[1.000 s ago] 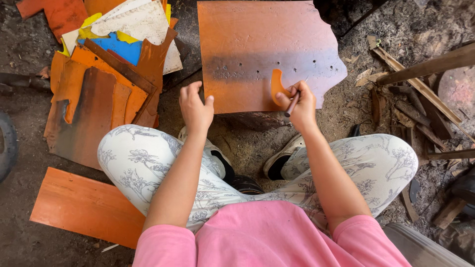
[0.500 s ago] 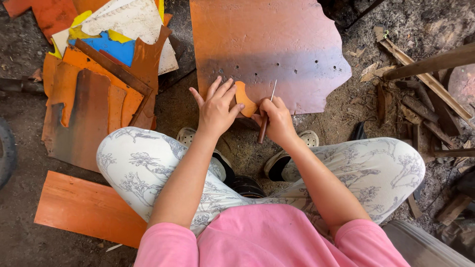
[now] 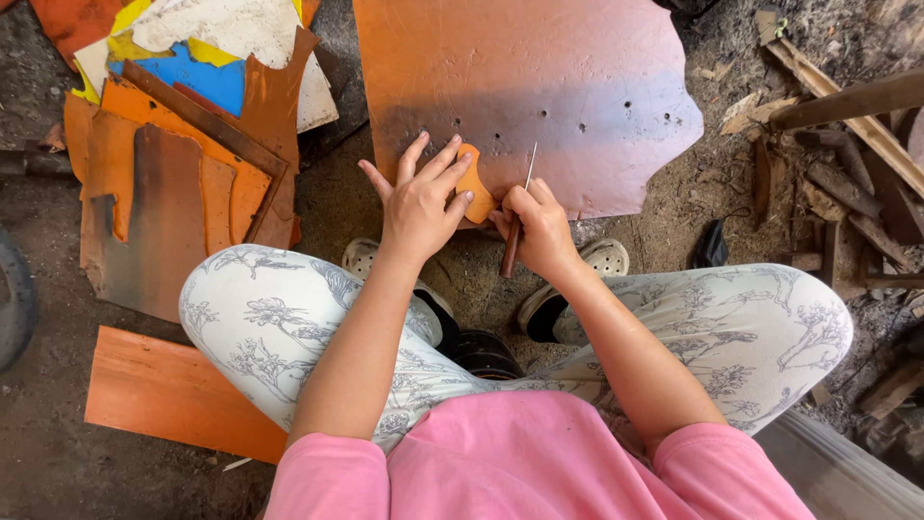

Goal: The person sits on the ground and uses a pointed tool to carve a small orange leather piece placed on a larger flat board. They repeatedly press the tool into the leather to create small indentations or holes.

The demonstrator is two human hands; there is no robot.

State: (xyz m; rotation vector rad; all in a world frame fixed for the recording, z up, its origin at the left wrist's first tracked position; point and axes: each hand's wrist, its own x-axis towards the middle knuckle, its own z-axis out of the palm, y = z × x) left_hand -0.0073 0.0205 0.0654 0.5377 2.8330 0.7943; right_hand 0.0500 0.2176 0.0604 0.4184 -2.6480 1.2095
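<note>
Left hand [image 3: 421, 204] spread flat on orange template [image 3: 474, 183]; right hand [image 3: 537, 226] fist-grips awl [image 3: 516, 229] upright

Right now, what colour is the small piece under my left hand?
Orange; the small piece shows best in the head view.

Left hand [image 3: 420, 204] pressing small orange cutout [image 3: 474, 185] on leather sheet [image 3: 539, 87], right hand [image 3: 539, 226] gripping what looks like an awl [image 3: 517, 223]
</note>
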